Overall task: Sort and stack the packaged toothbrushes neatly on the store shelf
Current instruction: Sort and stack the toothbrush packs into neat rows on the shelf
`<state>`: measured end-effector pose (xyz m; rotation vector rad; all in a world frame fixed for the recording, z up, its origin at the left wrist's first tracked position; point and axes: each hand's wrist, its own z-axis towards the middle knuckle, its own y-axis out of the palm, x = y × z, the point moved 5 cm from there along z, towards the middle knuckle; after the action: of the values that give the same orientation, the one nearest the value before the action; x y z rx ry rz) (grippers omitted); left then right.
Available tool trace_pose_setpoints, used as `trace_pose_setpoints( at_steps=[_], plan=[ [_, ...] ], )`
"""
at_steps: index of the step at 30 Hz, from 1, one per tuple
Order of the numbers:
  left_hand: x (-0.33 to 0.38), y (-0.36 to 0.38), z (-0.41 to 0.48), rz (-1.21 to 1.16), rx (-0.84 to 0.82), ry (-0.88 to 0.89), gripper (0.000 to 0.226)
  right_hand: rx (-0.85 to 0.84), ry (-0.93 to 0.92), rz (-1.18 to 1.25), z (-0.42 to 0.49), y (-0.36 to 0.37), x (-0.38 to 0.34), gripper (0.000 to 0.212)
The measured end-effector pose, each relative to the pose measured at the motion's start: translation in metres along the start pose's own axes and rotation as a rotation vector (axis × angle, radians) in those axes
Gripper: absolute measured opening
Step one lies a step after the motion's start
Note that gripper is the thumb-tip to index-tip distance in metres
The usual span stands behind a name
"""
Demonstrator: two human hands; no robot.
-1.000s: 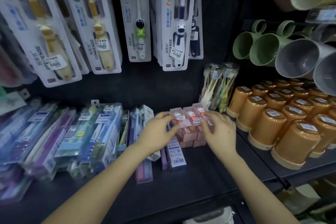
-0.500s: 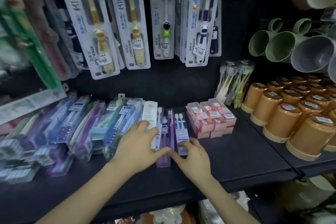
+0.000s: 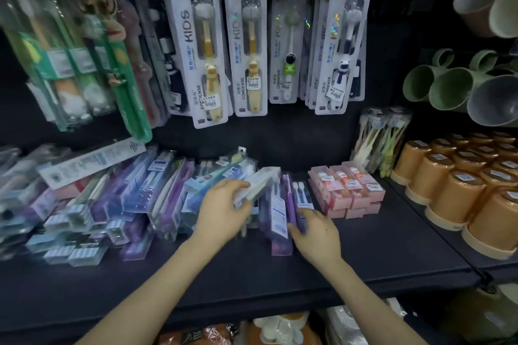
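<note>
The left hand (image 3: 221, 211) grips a white toothbrush pack (image 3: 260, 182), fingers curled over its near end; the pack is tilted, with its far end raised above the row. Just beside it, purple toothbrush packs (image 3: 276, 213) and a dark-blue pack (image 3: 302, 199) lie on the black shelf (image 3: 378, 258). The right hand (image 3: 318, 235) touches their near ends; whether it pinches one I cannot tell. A loose heap of toothbrush packs (image 3: 126, 193) lies to the left, and pink boxes (image 3: 347, 190) and orange cups (image 3: 462, 187) stand to the right.
</note>
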<state>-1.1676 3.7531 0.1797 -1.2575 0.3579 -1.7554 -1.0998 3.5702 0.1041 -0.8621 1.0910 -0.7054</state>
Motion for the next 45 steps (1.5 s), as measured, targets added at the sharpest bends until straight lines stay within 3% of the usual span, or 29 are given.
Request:
trace_pose_setpoints(
  at_steps=[4, 9, 12, 16, 18, 20, 22, 24, 29, 36, 41, 45],
  plan=[
    [-0.014, -0.03, -0.001, -0.152, 0.168, -0.044, 0.023, 0.068, -0.016, 0.098, 0.0, -0.003, -0.011, 0.038],
    [-0.057, -0.07, -0.002, -0.019, 0.353, -0.093, 0.023, -0.051, -0.103, 0.195, 0.002, 0.01, -0.033, 0.057],
    [-0.087, -0.08, 0.005, 0.163, 0.31, -0.186, 0.025, -0.082, -0.127, 0.051, 0.004, 0.019, -0.043, 0.065],
    [-0.103, -0.07, 0.015, 0.349, 0.091, -0.239, 0.035, -0.036, -0.103, 0.067, 0.004, 0.017, -0.045, 0.054],
    [-0.097, -0.063, 0.015, 0.412, 0.053, -0.187, 0.045, 0.091, -0.132, 0.021, -0.005, 0.008, -0.053, 0.06],
    [-0.085, -0.055, 0.009, 0.439, 0.073, -0.079, 0.047, 0.176, -0.291, -0.074, -0.024, 0.004, -0.072, 0.068],
    [-0.07, -0.05, -0.003, 0.418, 0.156, 0.034, 0.042, 0.125, -0.417, -0.224, -0.043, 0.017, -0.083, 0.067],
    [-0.059, -0.048, -0.018, 0.363, 0.22, 0.12, 0.039, 0.049, -0.383, -0.265, -0.049, 0.027, -0.079, 0.066],
    [-0.06, -0.029, -0.049, 0.332, 0.135, 0.215, 0.036, 0.074, -0.295, -0.068, -0.05, 0.022, -0.063, 0.045],
    [-0.063, -0.012, -0.082, 0.348, 0.06, 0.258, 0.03, 0.056, -0.265, 0.148, -0.084, 0.017, -0.049, 0.032],
    [-0.065, -0.02, -0.093, 0.365, 0.114, 0.306, 0.03, 0.078, -0.294, 0.252, -0.124, 0.019, -0.039, 0.02],
    [-0.066, -0.024, -0.122, 0.33, 0.209, 0.379, 0.021, 0.215, -0.394, 0.336, -0.156, 0.02, -0.036, 0.018]
  ],
)
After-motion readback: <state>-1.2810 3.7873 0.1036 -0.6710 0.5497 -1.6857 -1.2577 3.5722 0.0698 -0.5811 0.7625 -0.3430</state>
